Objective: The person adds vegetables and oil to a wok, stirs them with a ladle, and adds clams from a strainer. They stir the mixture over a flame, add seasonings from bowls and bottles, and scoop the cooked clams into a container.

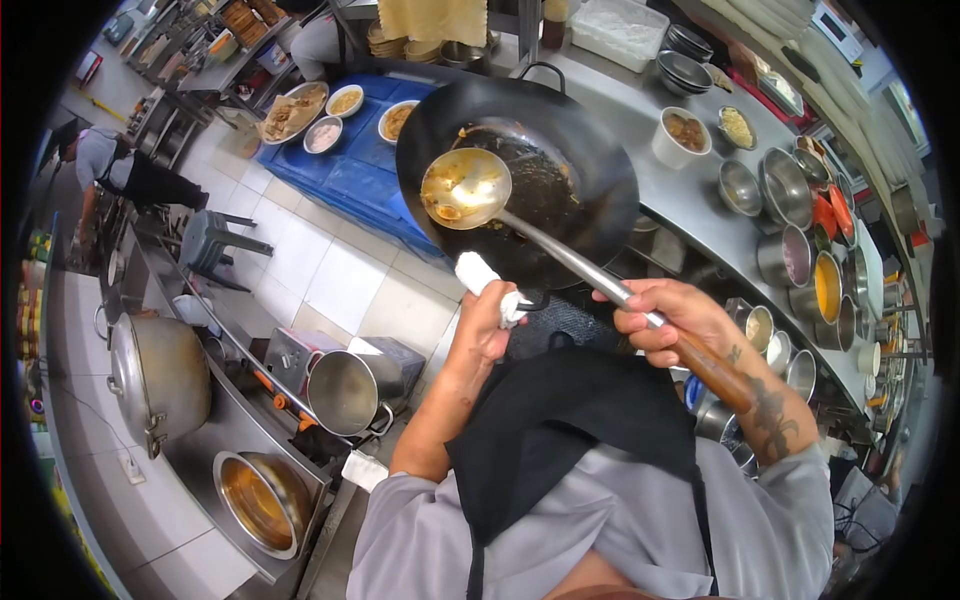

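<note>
A large black wok (pixel 605 190) sits in front of me, dark oil and food scraps streaked over its inside. My left hand (pixel 485 318) is closed around a folded white cloth (pixel 476 272) at the wok's near loop handle. In my right hand (pixel 668 318) is a long ladle (pixel 465 190), gripped where its metal shaft meets the wooden end. The ladle's broad bowl, wet with brownish sauce, hangs over the left part of the wok.
Bowls of food (pixel 396 122) stand on a blue chest (pixel 340 160) at the left. Bowls and pots line the steel counter (pixel 680 185) on the right. Behind my left arm are a steel pot (pixel 345 393) and a lidded pot (pixel 160 375). Another person (pixel 125 165) bends at the far left.
</note>
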Demonstrator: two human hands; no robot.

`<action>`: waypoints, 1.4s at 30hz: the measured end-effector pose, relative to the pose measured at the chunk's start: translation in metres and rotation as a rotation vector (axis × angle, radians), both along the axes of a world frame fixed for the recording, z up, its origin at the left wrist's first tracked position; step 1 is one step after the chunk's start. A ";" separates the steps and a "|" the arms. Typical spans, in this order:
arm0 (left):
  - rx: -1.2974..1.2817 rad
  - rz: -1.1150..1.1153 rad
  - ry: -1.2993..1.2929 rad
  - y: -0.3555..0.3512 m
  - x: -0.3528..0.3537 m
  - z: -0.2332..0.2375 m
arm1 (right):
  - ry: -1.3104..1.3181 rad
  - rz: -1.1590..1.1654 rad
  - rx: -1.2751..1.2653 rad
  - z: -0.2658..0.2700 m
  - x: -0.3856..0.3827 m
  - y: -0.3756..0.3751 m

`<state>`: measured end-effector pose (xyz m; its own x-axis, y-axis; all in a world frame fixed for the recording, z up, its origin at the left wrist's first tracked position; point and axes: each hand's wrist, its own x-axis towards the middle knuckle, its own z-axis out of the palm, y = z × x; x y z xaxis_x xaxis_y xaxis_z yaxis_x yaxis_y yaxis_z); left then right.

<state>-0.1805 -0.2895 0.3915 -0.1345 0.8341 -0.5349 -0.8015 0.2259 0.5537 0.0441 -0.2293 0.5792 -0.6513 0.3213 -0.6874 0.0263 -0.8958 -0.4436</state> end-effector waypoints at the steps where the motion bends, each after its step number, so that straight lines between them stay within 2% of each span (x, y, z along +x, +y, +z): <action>1: -0.017 0.000 -0.009 -0.001 -0.001 0.000 | -0.001 -0.016 -0.015 -0.005 0.000 -0.001; 3: 0.006 -0.002 -0.031 -0.004 -0.005 0.001 | 0.170 -0.038 -0.098 -0.014 0.013 0.007; 5: 0.023 0.010 -0.023 -0.007 -0.009 0.003 | 0.148 -0.064 -0.007 -0.005 0.019 0.004; 10: 0.045 0.051 0.123 -0.006 -0.008 0.010 | -0.293 -0.001 0.256 0.032 0.016 0.007; 14: 0.118 0.118 0.295 -0.003 -0.002 0.019 | -0.483 0.124 0.300 0.042 0.005 0.009; 19: 0.189 0.174 0.401 -0.001 0.001 0.016 | -0.374 0.138 0.186 0.057 -0.032 0.004; 23: 0.104 0.113 0.320 -0.007 -0.002 0.009 | -0.226 0.119 0.096 0.062 -0.042 -0.006; 26: 0.025 0.075 0.210 -0.010 -0.001 0.004 | -0.097 0.063 0.021 0.059 -0.031 -0.004; 29: -0.044 0.028 0.089 -0.010 -0.001 0.004 | 0.120 -0.040 -0.067 0.034 -0.005 0.001; 33: -0.020 -0.031 -0.034 -0.006 -0.004 -0.005 | 0.228 -0.184 -0.034 0.028 0.036 0.005; 35: -0.012 -0.069 -0.095 -0.003 -0.002 0.003 | 0.159 -0.242 0.112 0.035 0.061 0.009; 37: 0.018 -0.062 -0.123 -0.004 0.000 0.015 | -0.018 -0.276 0.331 0.044 0.083 0.012; 39: 0.010 -0.056 -0.099 -0.003 0.001 0.021 | -0.335 -0.214 0.714 0.039 0.108 0.023; 41: -0.007 -0.029 -0.070 -0.003 0.004 0.031 | -0.639 -0.189 0.996 0.019 0.132 0.035; 42: -0.011 -0.032 -0.062 -0.003 0.004 0.031 | -0.729 -0.172 1.045 0.007 0.142 0.046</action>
